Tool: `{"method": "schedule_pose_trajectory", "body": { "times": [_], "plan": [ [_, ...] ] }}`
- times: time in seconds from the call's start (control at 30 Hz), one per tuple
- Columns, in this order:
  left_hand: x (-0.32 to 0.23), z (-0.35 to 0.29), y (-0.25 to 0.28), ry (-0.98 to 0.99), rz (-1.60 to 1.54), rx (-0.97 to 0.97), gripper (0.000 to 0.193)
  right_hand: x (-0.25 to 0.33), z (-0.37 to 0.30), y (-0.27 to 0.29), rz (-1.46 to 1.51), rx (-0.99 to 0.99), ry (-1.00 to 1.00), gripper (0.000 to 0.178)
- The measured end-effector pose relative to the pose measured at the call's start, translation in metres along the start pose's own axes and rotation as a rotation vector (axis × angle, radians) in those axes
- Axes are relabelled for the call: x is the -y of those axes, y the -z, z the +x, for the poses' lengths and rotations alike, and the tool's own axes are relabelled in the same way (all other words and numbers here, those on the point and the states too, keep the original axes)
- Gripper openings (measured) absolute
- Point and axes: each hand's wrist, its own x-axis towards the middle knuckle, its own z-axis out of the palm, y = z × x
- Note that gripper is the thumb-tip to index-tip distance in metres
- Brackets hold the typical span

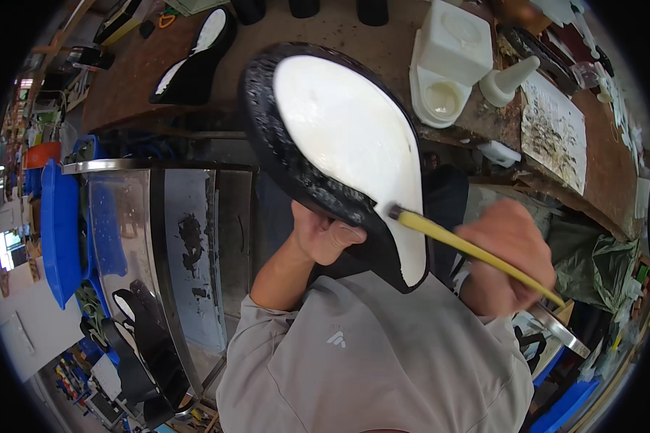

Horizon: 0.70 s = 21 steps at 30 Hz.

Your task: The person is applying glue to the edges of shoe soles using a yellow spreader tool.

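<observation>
A black wedge shoe sole (347, 123) is tilted up in front of me, its top face coated white with a wet sheen. My left hand (323, 234) grips it from below at the near left edge, thumb bent against the black side. In my right hand (513, 249), slightly blurred, the fingers are closed round a brush (448, 237) with a long yellow handle. The dark bristle end of the brush touches the white face near the sole's narrow part.
Another white-coated sole (213, 32) lies on the brown workbench (130, 76). At the back right stand a white plastic glue pot (451, 54), a white cone-shaped nozzle (509, 79) and stained paper (554, 130). A metal-framed stand (155, 238) is left, with several soles (141, 353) below it.
</observation>
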Motion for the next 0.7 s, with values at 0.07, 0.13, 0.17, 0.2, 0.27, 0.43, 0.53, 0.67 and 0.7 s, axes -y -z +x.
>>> {"method": "schedule_pose_trajectory", "body": {
  "times": [0.07,0.13,0.17,0.2,0.27,0.43,0.53,0.67,0.7],
  "plan": [
    [-0.003,0.000,0.002,0.108,-0.017,-0.058,0.054,0.003,-0.001,0.006,0.155,0.198,0.095,0.020],
    [-0.005,0.001,0.007,0.121,0.012,-0.075,0.057,0.006,-0.004,0.009,0.337,0.290,0.208,0.022],
    [-0.007,0.003,0.010,0.135,0.030,-0.064,0.059,0.005,-0.005,0.009,0.326,0.311,0.179,0.022],
    [-0.008,0.004,0.013,0.125,0.023,-0.089,0.060,0.005,-0.007,0.010,0.229,0.190,0.111,0.019],
    [-0.011,0.008,0.018,0.152,0.233,0.004,0.082,0.005,-0.010,0.013,0.167,0.251,0.174,0.017],
    [-0.013,0.011,0.022,0.063,0.332,-0.091,0.089,0.009,-0.013,0.025,0.133,0.112,0.209,0.017],
    [-0.013,0.010,0.021,0.128,0.381,-0.130,0.084,0.010,-0.009,0.028,0.474,0.496,0.376,0.015],
    [-0.011,0.015,0.019,0.163,0.236,-0.136,0.079,0.006,0.002,0.030,0.176,0.373,0.238,0.011],
    [-0.011,0.017,0.017,0.181,0.188,-0.122,0.078,0.005,0.004,0.032,0.194,0.329,0.296,0.011]
  ]
}}
